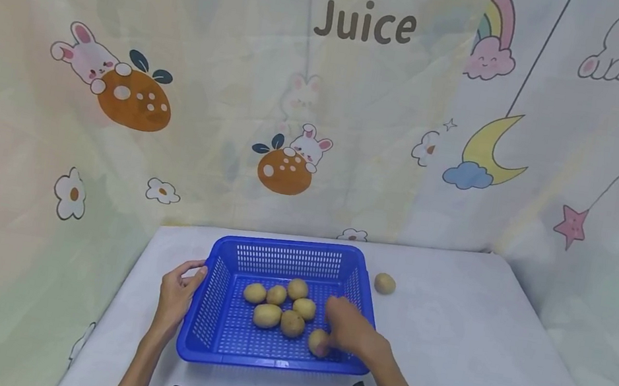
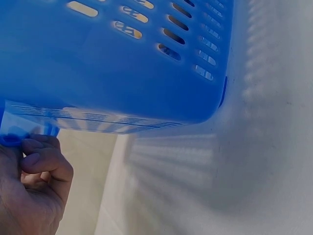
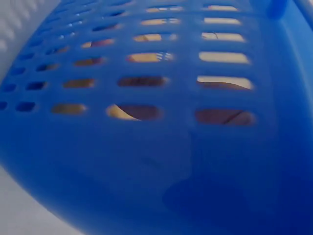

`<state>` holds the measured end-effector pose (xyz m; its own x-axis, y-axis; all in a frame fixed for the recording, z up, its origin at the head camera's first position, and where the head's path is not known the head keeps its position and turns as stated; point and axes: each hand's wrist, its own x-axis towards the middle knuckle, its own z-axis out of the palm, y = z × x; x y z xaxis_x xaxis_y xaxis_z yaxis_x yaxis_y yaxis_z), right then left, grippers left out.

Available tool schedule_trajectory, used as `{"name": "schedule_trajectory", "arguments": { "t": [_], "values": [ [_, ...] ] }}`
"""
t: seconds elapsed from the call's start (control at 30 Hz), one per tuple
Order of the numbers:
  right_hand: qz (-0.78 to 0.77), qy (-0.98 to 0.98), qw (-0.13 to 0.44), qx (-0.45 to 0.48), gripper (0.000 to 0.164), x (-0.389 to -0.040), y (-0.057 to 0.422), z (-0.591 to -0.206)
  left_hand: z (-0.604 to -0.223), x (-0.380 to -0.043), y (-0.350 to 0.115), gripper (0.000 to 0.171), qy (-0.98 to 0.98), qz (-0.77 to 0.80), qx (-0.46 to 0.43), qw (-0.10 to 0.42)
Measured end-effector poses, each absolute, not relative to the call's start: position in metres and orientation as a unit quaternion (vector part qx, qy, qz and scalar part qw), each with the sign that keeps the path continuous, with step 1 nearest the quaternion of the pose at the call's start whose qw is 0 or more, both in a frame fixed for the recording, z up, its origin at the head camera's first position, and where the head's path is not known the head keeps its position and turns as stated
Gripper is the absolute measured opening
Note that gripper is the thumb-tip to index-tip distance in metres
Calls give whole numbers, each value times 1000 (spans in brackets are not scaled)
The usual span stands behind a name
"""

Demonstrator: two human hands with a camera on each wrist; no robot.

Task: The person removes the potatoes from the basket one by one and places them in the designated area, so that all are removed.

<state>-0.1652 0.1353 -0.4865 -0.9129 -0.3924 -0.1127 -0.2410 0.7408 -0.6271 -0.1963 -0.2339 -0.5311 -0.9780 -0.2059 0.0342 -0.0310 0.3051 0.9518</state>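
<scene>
A blue slatted plastic basket (image 1: 271,365) stands on the white table. Several potatoes (image 1: 267,316) lie grouped on its floor. My left hand (image 1: 176,296) grips the basket's left rim; in the left wrist view its fingers curl at the blue edge. Reaching over the right side, my right hand (image 1: 349,329) holds a single potato (image 1: 317,342) inside the basket near its front right corner. The thumb overlaps that potato's right side, and the other fingertips are hidden. Through the slots of the basket wall (image 3: 146,161), the right wrist view shows only slivers of the hand.
One loose potato (image 1: 384,284) lies on the white tabletop (image 1: 468,337), just right of the basket's back corner. A printed curtain (image 1: 231,74) hangs behind the table and along both sides.
</scene>
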Motion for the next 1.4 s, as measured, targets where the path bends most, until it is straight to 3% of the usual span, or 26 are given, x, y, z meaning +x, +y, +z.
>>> {"name": "schedule_trajectory", "arguments": {
  "t": [0.93,1.4],
  "values": [
    [-270,942,119,-160,47,-162,127,-493,-533,-197,-234,46,-800,-590,77,72],
    [-314,916,81,-236,27,-166,135,-494,-533,-197,-233,44,-803,-586,75,78]
  ]
}}
